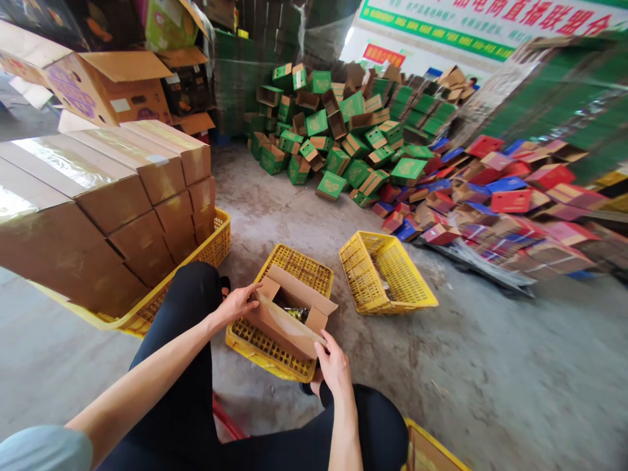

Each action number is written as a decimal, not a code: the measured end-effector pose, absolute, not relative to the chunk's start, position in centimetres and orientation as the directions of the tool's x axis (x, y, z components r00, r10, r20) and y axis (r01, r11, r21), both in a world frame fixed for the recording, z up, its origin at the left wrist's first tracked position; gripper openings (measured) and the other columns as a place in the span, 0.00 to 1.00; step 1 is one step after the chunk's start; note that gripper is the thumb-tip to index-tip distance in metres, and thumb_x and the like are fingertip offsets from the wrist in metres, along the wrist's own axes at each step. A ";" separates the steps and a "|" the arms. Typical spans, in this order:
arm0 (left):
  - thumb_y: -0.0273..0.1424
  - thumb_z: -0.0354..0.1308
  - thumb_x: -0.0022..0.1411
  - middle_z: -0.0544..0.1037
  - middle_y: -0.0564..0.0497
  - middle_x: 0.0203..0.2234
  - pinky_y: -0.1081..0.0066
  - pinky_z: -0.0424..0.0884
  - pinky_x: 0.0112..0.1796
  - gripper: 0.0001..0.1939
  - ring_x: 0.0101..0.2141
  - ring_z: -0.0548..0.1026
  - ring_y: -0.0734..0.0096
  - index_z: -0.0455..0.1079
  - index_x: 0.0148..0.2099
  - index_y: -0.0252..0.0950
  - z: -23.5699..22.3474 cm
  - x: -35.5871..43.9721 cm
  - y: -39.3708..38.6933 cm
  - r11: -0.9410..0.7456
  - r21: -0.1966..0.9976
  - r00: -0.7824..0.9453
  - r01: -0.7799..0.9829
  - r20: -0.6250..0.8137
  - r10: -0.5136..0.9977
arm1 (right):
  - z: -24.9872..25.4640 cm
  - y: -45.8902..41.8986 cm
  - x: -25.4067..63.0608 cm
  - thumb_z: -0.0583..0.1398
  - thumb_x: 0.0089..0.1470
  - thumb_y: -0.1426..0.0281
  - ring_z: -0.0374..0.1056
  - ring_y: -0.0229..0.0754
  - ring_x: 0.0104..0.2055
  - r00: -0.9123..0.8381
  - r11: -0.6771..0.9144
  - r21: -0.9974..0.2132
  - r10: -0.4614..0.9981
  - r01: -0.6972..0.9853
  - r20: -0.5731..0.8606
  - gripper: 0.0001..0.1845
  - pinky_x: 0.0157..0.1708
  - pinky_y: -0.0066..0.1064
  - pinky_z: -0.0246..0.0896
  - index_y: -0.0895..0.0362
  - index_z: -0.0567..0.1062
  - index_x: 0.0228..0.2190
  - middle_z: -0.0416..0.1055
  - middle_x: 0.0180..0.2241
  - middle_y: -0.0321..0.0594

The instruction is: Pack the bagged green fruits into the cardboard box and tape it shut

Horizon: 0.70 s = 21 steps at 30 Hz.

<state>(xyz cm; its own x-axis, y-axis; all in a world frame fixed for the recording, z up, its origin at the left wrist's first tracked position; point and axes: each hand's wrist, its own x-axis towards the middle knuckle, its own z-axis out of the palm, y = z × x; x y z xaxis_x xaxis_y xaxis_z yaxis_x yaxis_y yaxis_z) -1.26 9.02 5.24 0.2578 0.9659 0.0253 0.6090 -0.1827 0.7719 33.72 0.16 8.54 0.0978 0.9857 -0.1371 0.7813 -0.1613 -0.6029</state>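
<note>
An opened cardboard box [282, 330] sits between my hands, on top of a yellow plastic crate [269, 362] that seems to lie upside down. My left hand [239, 305] grips the left end of the box's near flap, thumb and fingers at its edge. At the flap's right end, my right hand [334, 361] pinches the corner. A strip of clear tape [287, 320] seems to run along that near flap. Inside the box a dark, shiny package [298, 313] partly shows; the rest of the contents is hidden by the flaps.
To the left, stacked sealed cartons [130, 193] fill a long yellow crate [223, 232]. A yellow basket [392, 275] stands on the floor at right. Piles of green boxes [333, 160] and red and blue boxes [510, 199] lie farther back. Another yellow crate [432, 451] is beside my right knee.
</note>
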 end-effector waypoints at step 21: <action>0.26 0.64 0.58 0.74 0.41 0.55 0.55 0.70 0.58 0.30 0.55 0.74 0.52 0.71 0.64 0.37 4.3 -0.7 9.5 -0.150 0.791 0.165 0.593 0.063 0.984 | 7.2 0.9 32.9 0.56 0.58 0.62 0.77 0.52 0.48 0.136 -0.083 -0.576 0.989 0.813 0.050 0.23 0.54 0.44 0.71 0.58 0.79 0.50 0.79 0.49 0.53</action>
